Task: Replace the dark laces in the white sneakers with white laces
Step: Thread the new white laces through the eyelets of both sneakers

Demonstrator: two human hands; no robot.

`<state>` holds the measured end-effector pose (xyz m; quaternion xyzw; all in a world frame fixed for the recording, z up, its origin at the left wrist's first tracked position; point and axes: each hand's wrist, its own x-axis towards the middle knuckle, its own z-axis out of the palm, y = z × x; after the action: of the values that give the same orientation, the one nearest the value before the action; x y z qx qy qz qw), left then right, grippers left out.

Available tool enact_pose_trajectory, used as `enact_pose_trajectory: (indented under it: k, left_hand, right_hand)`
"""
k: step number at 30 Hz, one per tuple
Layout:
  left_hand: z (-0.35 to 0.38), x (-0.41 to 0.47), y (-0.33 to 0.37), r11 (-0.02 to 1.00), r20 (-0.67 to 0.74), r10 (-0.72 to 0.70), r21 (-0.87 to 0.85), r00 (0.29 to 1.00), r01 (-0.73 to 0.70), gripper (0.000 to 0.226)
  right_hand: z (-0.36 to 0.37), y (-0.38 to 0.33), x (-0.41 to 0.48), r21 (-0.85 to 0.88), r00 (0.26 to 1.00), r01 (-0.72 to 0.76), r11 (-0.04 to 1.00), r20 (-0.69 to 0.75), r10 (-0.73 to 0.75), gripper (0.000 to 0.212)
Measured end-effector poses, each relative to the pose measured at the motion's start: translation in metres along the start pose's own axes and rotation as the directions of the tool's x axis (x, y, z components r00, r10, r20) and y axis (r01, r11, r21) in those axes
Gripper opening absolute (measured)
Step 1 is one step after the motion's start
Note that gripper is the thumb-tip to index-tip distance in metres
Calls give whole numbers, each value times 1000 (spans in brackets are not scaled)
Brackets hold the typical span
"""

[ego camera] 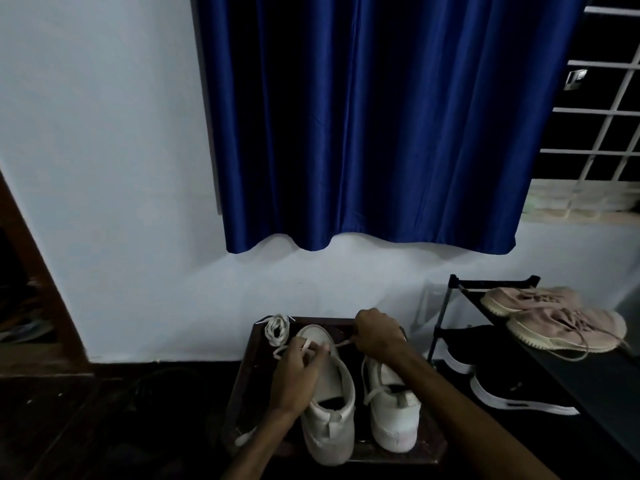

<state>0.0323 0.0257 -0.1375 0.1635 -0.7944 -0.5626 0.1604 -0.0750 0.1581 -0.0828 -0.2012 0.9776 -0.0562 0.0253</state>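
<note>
Two white sneakers stand heel-toward-me on a dark low table (249,382). My left hand (298,375) lies over the left sneaker (329,420) and pinches a white lace (341,344) near the toe eyelets. My right hand (375,332) grips the other end of that lace, pulled toward the right above the right sneaker (394,417). A coiled white lace (277,329) lies at the table's far left corner. A lace end hangs down the right sneaker's inner side. No dark lace is visible.
A black shoe rack (450,306) stands at the right with pink sneakers (554,320) on top and black sneakers (512,393) below. A blue curtain (381,133) hangs over the white wall. The floor around is dark.
</note>
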Motion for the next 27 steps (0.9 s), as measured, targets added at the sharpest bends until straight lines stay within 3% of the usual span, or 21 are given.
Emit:
enact_pose_trajectory:
  k: [2,4,6,8,10,14,17,27]
  left_hand:
    - [-11,5,18,995,-14,50,-89,999,-51,30]
    - [-26,17,49,981,-13,100,-166,995,-101,33]
    - [-44,32,92,946,38,136,-303,990,-118,25]
    - [-64,47,142,895,66,218,-411,974,-172,20]
    - [-83,55,192,838,86,291,-504,953,-210,19]
    - [-116,59,282,773,34,370,-565,929,-287,21]
    - [-132,57,332,759,-39,442,-517,896,-397,22]
    - [-143,59,420,737,-155,539,-390,828,-552,13]
  right_hand:
    - [-13,6,8,213,1000,-11,977,-16,14,21]
    - [-44,5,13,451,997,40,892,-76,-6,18]
    - [-90,-5,11,671,978,160,724,-208,-23,18]
    - [-143,-20,5,845,959,249,474,-285,4,15]
    - [-193,-35,1,887,938,330,322,-347,-6,4]
    - [-276,-57,-12,856,877,465,225,-480,13,16]
    - [-324,-68,-21,814,829,526,246,-555,64,11]
    - [-397,-88,-38,766,761,596,239,-634,136,9]
